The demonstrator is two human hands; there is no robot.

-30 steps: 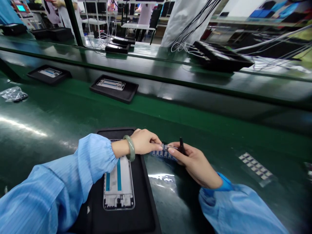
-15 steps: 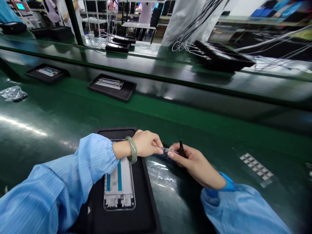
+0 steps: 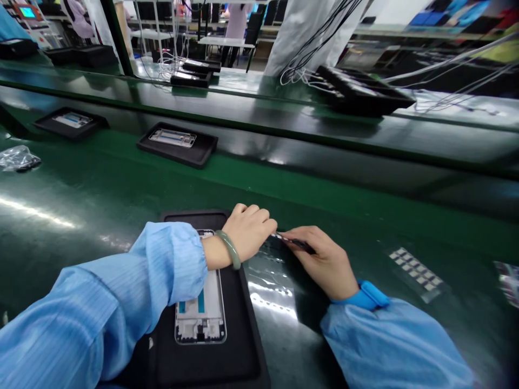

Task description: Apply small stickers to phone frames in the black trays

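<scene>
My left hand (image 3: 248,228), with a green bangle on the wrist, pinches one end of a thin strip of small parts (image 3: 283,237). My right hand (image 3: 322,259) pinches the other end and also grips dark tweezers (image 3: 300,245). Both hands meet just right of a black tray (image 3: 239,356) that holds a white phone frame (image 3: 200,316) with blue strips. My left forearm covers the upper part of the frame.
A clear plastic bag (image 3: 270,286) lies on the green belt under my hands. A sheet of small grey pads (image 3: 414,266) lies to the right. Two more black trays with frames (image 3: 177,143) (image 3: 70,122) sit further up the belt, a crumpled bag (image 3: 17,159) at far left.
The strip has turned from flat, showing its blue face, to edge-on between my fingers. Both hands rose slightly away from me. The trays on the belt drifted left.
</scene>
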